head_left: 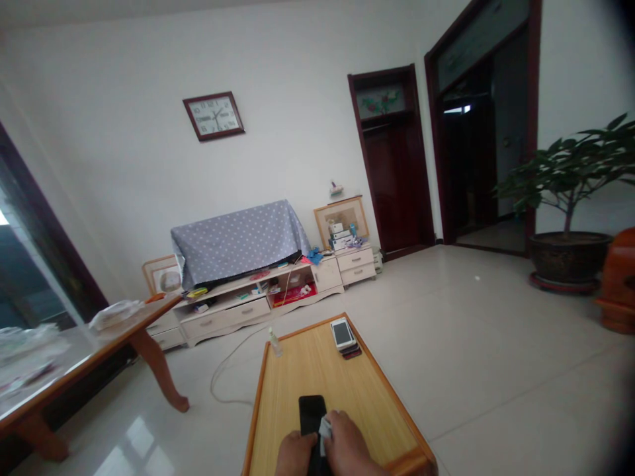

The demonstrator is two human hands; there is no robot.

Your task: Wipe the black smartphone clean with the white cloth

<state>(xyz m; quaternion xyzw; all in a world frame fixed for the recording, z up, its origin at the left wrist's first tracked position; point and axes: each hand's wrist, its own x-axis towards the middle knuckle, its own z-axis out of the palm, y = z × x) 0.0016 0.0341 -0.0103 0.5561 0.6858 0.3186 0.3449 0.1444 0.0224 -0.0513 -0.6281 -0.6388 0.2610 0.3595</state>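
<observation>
A black smartphone [311,411] lies at the near part of the small wooden table, its far end showing beyond my hands. My left hand [296,453] grips its left side, with the thumb over the dark face. Between the fingers of my right hand [346,441] is a crumpled pale grey cloth or wipe [325,428], pressed against the phone's right side. The phone's near end is partly covered by both hands. Farther off on the same table are a stack of phones [343,334], a white one on top, and a small clear spray bottle [274,342].
The wooden table [292,380] has a raised orange-brown rim. On the left stands a larger table [159,360] with plastic bags on it. A white TV cabinet [233,321] runs along the wall, and a cable [218,370] trails over the floor. A potted plant [568,258] stands at right.
</observation>
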